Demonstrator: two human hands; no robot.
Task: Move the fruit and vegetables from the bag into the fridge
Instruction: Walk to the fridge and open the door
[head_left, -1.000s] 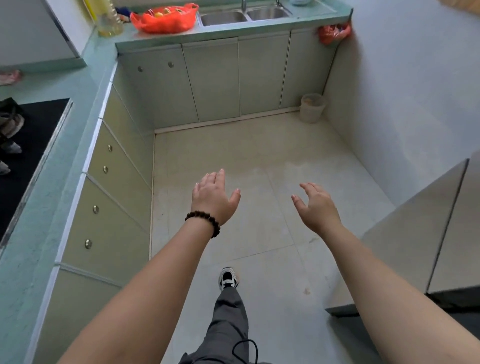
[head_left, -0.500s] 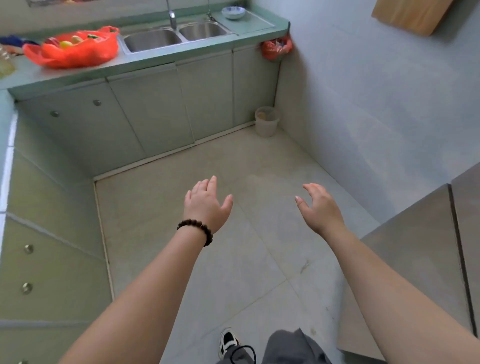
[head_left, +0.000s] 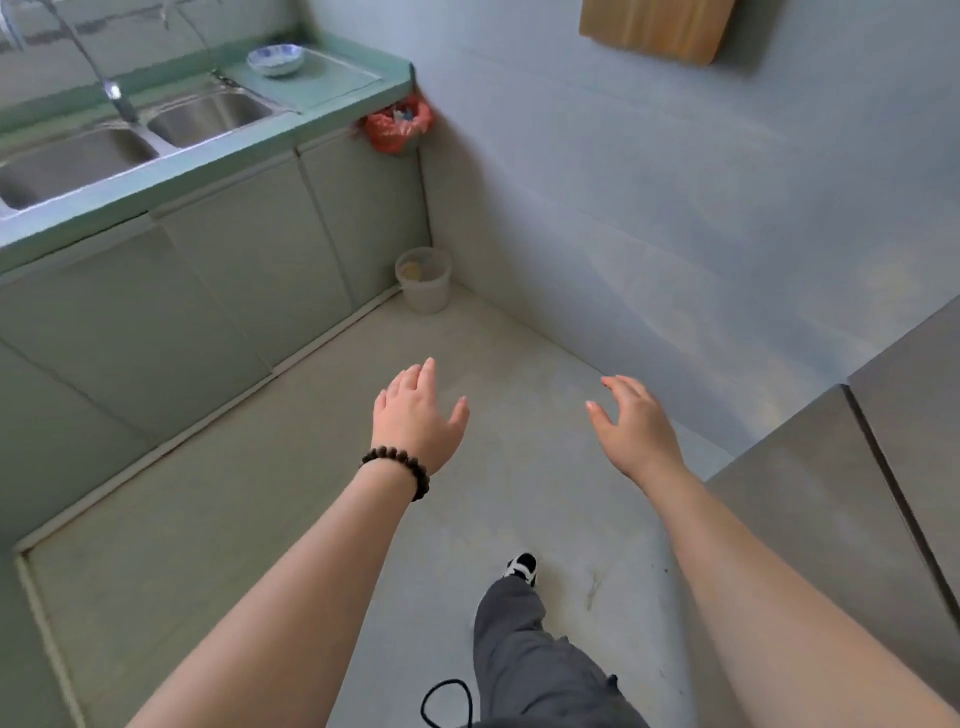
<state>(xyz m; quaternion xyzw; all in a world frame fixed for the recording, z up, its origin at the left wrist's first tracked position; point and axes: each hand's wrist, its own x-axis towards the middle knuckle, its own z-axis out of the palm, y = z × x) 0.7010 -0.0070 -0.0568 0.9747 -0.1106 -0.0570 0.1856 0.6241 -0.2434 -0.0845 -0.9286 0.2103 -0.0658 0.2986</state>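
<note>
My left hand (head_left: 418, 415), with a dark bead bracelet at the wrist, is held out over the floor with fingers spread and nothing in it. My right hand (head_left: 636, 426) is held out beside it, also open and empty. The grey fridge (head_left: 841, 519) stands at the right edge, its doors closed, just right of my right forearm. The orange bag of fruit is out of view.
A green counter with a double steel sink (head_left: 130, 140) runs along the left, with a bowl (head_left: 275, 60) on it. A small red bag (head_left: 397, 124) hangs at the counter's end. A pale bin (head_left: 423, 278) stands in the corner. My foot (head_left: 519, 566) steps forward.
The view has swung to the right: the orange bag on the counter has left the frame and the fridge has come closer. Both hands stay open and empty.
</note>
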